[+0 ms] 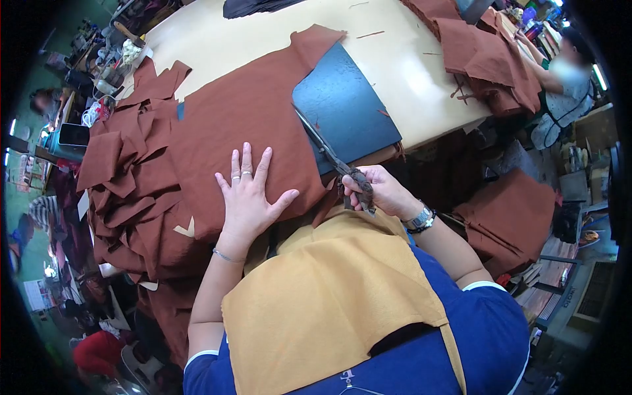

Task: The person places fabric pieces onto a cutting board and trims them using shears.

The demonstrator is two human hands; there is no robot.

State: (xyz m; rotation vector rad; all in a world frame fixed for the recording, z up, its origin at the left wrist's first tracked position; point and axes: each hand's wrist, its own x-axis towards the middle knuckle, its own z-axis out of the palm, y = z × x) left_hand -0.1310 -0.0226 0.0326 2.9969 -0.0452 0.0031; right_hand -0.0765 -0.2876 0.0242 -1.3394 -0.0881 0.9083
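Right hand (388,191): fingers grasping scissors (336,159). Left hand (252,201): splayed flat on brown cloth (243,118); slack pressure risks slippage.

On the pale table (415,79) I see a blue board (352,105) at the near edge, a broad rust cloth (230,112) overlapping it, thin scraps (370,34), piled pieces (484,62) along the right edge; the left-edge heap (131,158) seems partly supported there.
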